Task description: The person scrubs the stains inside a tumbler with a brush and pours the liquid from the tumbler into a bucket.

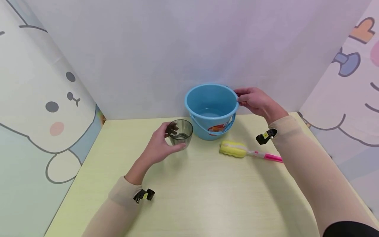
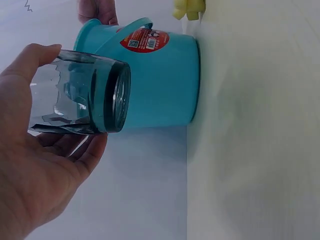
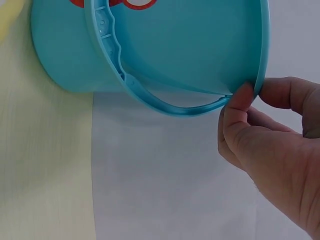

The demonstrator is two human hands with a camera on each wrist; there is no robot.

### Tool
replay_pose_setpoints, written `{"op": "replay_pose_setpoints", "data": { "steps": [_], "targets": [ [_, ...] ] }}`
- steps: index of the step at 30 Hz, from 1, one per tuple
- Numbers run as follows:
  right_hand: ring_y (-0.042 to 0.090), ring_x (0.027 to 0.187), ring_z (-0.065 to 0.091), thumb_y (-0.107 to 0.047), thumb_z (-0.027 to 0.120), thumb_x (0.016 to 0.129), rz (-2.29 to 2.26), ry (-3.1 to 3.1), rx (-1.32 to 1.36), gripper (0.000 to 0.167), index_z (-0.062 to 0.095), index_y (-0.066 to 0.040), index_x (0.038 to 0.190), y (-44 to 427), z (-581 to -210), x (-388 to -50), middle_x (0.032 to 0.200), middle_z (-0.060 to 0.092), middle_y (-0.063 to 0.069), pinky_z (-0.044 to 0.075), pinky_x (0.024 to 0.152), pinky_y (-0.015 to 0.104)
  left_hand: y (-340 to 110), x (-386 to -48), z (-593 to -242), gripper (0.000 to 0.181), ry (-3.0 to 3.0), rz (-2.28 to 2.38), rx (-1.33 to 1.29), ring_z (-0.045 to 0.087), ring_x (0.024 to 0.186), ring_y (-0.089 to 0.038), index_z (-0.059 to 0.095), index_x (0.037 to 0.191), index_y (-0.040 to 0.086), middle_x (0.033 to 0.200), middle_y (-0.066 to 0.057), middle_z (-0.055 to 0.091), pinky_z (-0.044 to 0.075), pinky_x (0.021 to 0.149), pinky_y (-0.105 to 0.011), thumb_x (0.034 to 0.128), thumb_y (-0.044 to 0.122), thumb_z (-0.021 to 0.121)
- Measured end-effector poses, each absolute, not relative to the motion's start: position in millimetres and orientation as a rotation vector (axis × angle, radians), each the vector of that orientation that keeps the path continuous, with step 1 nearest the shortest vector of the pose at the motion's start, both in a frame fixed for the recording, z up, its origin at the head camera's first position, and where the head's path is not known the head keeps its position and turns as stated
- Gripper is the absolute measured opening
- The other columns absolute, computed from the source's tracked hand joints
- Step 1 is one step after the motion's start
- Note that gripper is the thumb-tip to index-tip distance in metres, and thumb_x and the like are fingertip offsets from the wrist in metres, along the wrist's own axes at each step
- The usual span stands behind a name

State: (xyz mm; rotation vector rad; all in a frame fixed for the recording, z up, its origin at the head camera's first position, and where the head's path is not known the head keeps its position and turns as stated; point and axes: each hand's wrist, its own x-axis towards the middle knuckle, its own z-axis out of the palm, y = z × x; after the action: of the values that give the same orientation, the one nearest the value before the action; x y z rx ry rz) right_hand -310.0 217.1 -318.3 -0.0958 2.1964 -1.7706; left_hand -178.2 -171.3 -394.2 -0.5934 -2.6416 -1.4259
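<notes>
A clear dark-tinted drinking glass [image 1: 181, 133] is held upright in my left hand [image 1: 160, 144], thumb on the near side and fingers round the far side. In the left wrist view the glass [image 2: 80, 95] appears lifted off the table, its thick base showing. Just right of it stands a blue bucket [image 1: 211, 126] with a red label, its handle hanging down the front. My right hand [image 1: 256, 102] pinches the bucket's rim at the right, near the handle's joint, as the right wrist view shows with the hand [image 3: 270, 135] at the rim. Some water seems to lie in the bucket.
A bottle brush [image 1: 234, 149] with a yellow sponge head and pink handle lies on the table [image 1: 207, 197] in front of the bucket, partly behind my right forearm. A pale curtain-like wall [image 1: 142, 65] rises behind, and cartoon-printed panels [image 1: 35, 98] flank both sides.
</notes>
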Motion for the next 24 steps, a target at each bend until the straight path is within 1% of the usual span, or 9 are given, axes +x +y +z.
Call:
{"op": "replay_pose_setpoints", "data": {
  "steps": [7, 16, 20, 24],
  "targets": [
    [0.037, 0.13, 0.05, -0.001, 0.053, 0.109, -1.776, 2.212, -0.085, 0.054, 0.039, 0.001, 0.161, 217.6, -317.0, -309.4, 0.157, 0.045, 0.02, 0.056, 0.093, 0.022, -179.8, -193.6, -376.2, 0.085, -2.605, -1.416, -0.556, 0.057, 0.126, -0.029, 0.046, 0.151, 0.002, 0.137, -0.012, 0.06, 0.052, 0.102, -0.051, 0.0851, 0.034, 0.09],
    [0.036, 0.128, 0.051, -0.002, 0.053, 0.11, -1.773, 2.224, -0.078, 0.051, 0.042, 0.001, 0.16, 216.2, -317.7, -311.2, 0.155, 0.047, 0.021, 0.057, 0.092, 0.022, -185.5, -212.6, -354.9, 0.084, -2.572, -1.372, -0.513, 0.053, 0.127, -0.031, 0.044, 0.152, 0.002, 0.14, -0.015, 0.056, 0.052, 0.102, -0.055, 0.0866, 0.032, 0.088],
    [0.036, 0.128, 0.051, -0.002, 0.053, 0.11, -1.768, 2.226, -0.076, 0.052, 0.041, 0.001, 0.161, 215.3, -317.9, -310.8, 0.156, 0.046, 0.021, 0.056, 0.092, 0.022, -185.4, -221.4, -347.3, 0.083, -2.55, -1.333, -0.517, 0.054, 0.125, -0.031, 0.045, 0.152, 0.002, 0.141, -0.015, 0.055, 0.053, 0.1, -0.054, 0.0866, 0.031, 0.087],
    [0.036, 0.128, 0.051, -0.001, 0.051, 0.11, -1.779, 2.218, -0.076, 0.052, 0.041, 0.001, 0.161, 213.9, -317.9, -311.3, 0.156, 0.046, 0.021, 0.056, 0.092, 0.022, -185.6, -230.2, -339.9, 0.084, -2.538, -1.297, -0.52, 0.053, 0.125, -0.031, 0.045, 0.152, 0.001, 0.141, -0.016, 0.054, 0.052, 0.1, -0.053, 0.0863, 0.03, 0.088]
  ]
}}
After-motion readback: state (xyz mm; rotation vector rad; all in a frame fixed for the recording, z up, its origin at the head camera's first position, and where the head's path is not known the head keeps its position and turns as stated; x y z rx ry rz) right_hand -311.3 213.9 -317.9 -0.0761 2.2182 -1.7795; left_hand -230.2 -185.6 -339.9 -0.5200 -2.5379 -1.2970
